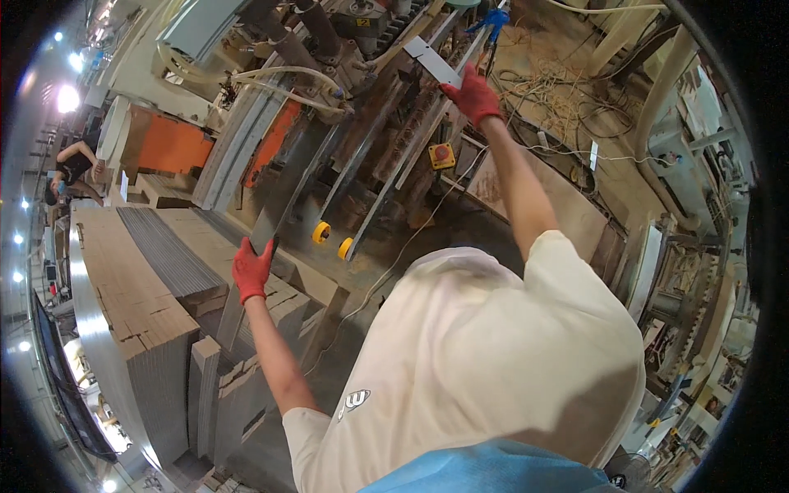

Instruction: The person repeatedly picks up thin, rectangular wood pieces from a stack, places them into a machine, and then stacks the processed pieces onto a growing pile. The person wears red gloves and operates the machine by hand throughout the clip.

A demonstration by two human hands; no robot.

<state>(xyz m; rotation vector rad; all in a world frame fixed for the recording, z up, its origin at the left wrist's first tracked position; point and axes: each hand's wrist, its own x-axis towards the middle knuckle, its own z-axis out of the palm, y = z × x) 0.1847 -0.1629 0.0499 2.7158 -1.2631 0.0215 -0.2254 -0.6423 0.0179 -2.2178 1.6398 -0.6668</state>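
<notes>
Head view: stacked boards (156,279) (machine (370,107) beyond)

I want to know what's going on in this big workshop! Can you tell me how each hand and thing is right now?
left hand: red-gloved, gripping the near end of the long grey strip.
right hand: red-gloved, holding the strip's far end up at the machine.
long grey strip: lifted, stretched between both hands.
stacked boards: piled flat, untouched.
yellow rollers: on the machine's rails, nothing on them.
red button: nobody touching it.
</notes>
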